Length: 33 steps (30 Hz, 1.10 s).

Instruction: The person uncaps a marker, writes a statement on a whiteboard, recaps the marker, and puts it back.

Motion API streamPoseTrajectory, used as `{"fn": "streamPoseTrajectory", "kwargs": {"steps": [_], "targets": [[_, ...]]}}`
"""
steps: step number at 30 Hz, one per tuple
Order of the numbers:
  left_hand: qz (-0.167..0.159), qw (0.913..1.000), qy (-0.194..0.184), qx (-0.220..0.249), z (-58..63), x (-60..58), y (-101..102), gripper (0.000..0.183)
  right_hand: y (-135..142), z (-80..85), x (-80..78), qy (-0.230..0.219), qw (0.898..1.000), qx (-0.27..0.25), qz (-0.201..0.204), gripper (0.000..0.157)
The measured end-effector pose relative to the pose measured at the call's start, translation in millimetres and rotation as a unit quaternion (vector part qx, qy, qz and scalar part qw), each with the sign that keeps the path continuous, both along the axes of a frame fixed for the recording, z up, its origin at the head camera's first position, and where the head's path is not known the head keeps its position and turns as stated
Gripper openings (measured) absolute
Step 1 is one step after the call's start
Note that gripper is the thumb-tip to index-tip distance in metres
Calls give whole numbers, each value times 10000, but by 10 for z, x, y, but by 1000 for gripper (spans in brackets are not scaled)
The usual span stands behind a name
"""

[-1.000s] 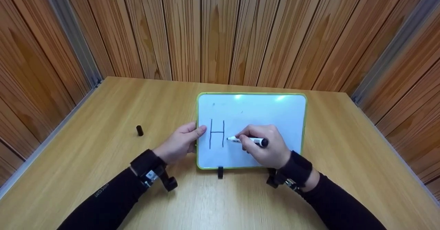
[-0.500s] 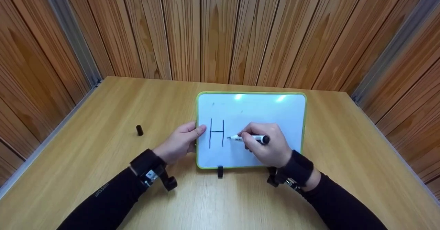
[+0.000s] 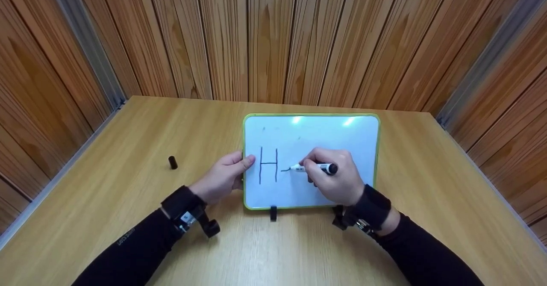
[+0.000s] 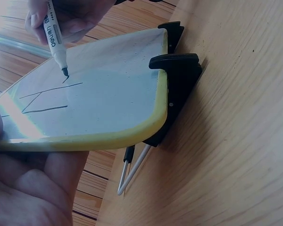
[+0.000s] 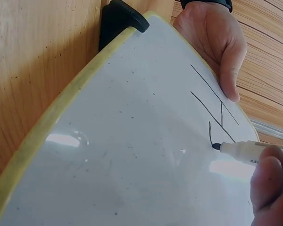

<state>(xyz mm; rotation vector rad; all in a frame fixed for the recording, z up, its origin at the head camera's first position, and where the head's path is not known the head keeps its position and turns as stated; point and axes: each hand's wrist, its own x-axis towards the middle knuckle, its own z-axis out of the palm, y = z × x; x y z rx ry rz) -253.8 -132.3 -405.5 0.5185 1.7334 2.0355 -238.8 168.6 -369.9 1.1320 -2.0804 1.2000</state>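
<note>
A whiteboard with a yellow-green rim leans on a black stand and bears a large black letter H. My left hand grips its left edge, thumb on the front face and fingers behind. My right hand pinches a white marker with a black end. In the right wrist view the marker tip meets the board at the end of a short curved black stroke, just right of the H. The left wrist view shows the marker close to the board from above.
A black marker cap stands on the wooden table, left of my left hand. Black stand hooks hold the board's lower edge, and wire legs prop it from behind. Wood-panelled walls enclose the table's back and sides.
My right hand has moved the marker right and slightly up, leaving a short black line beside the H. The left hand keeps its grip on the board.
</note>
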Motion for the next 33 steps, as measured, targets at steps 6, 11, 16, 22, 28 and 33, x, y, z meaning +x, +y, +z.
{"fn": "streamPoseTrajectory", "kwargs": {"steps": [6, 11, 16, 22, 28, 33], "targets": [[38, 9999, 16, 111, -19, -3, 18, 52, -10, -2, -22, 205, 9997, -88, 51, 26], [60, 9999, -4, 105, -8, 8, 24, 51, -20, -32, -30, 291, 9994, -67, 167, 23], [50, 9999, -36, 91, 9, 18, 24, 51, -38, -63, -23, 221, 9993, -16, 298, 19], [46, 10000, -76, 24, 15, 13, 14, 52, -61, -80, -29, 232, 9981, -7, 576, 18], [58, 9999, -86, -8, 12, 8, 12, 52, -72, -99, -21, 156, 9974, 65, 699, 18], [76, 10000, -60, -22, 9, 10, 19, 52, -70, -111, -14, 77, 9967, 204, 776, 18]]}}
